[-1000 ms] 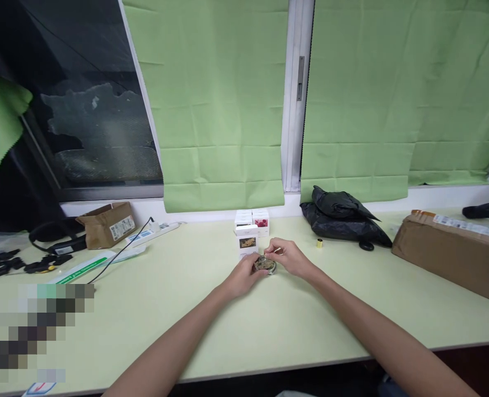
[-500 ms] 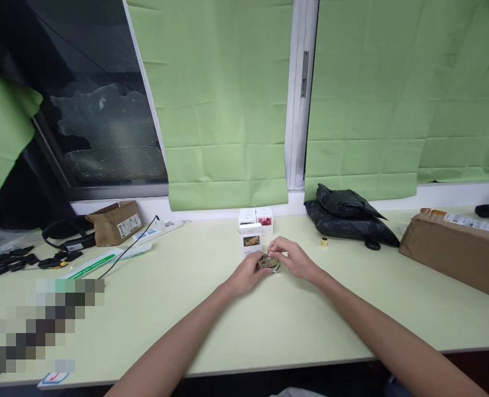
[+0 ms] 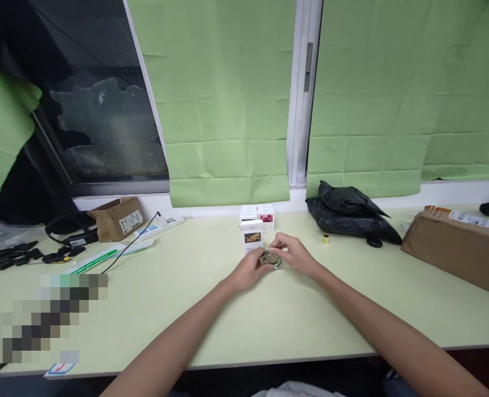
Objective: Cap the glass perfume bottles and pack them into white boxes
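A small round, shiny object (image 3: 270, 259) with a dark patterned top lies on the pale green table (image 3: 211, 314) in the middle. My left hand (image 3: 248, 271) grips its left side. My right hand (image 3: 294, 255) has its fingertips pinched at the object's top right edge. Just behind the hands stands a small white box (image 3: 252, 237) with a picture on its front. Two more white boxes (image 3: 257, 214) stand behind that one, against the window sill.
A black plastic bag (image 3: 349, 218) and a small gold cylinder (image 3: 325, 239) lie to the right. Further right is a brown cardboard parcel (image 3: 455, 245). On the left are a small open carton (image 3: 118, 218), a power strip with black cable (image 3: 153, 227) and black headphones (image 3: 64, 231).
Both hands stay on the round object. My right fingers have closed in onto its top edge. The camera has shifted slightly.
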A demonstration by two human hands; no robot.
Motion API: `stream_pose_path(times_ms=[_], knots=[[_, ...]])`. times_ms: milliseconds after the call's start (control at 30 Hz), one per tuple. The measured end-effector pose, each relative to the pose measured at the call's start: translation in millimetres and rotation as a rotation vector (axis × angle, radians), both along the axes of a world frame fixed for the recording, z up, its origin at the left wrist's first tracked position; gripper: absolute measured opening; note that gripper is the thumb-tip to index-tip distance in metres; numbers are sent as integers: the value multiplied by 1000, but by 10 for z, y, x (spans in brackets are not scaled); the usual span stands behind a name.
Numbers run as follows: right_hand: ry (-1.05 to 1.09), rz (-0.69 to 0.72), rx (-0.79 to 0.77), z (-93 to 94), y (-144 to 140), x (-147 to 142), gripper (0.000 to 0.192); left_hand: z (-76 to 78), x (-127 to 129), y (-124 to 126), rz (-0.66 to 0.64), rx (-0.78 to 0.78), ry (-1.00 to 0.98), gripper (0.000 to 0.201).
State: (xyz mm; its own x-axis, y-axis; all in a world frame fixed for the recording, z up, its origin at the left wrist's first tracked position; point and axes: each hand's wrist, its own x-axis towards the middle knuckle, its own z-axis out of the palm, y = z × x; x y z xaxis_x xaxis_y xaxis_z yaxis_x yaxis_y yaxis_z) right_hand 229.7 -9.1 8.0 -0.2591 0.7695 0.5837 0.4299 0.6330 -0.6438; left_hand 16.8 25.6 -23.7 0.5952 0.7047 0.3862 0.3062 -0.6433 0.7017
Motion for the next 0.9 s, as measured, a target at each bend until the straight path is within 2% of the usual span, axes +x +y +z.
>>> stream_pose_path(times_ms=[133,333,600,733,800,833,900], knots=[[-45,-46,30,39,-48,-26,16,-14,-5,12,6,10,31,39],[45,-22,-49,44,-68,-36,8,-11,-6,23,7,26,59,38],[76,-4,-75,-28,-51,-12,18,9,-9,11,5,31,65,37],[45,12,-64,-3,-43,24,26,14,-8,15,1,30,71,38],[-31,-55,-13,26,-20,123,24,4,-8,20,8,34,63,39],[-83,-136,31,38,-1,205,21,-4,-11,20,15,39,56,40],[-217,-413,123,50,46,423,18,-15,-21,11,23,45,45,43]])
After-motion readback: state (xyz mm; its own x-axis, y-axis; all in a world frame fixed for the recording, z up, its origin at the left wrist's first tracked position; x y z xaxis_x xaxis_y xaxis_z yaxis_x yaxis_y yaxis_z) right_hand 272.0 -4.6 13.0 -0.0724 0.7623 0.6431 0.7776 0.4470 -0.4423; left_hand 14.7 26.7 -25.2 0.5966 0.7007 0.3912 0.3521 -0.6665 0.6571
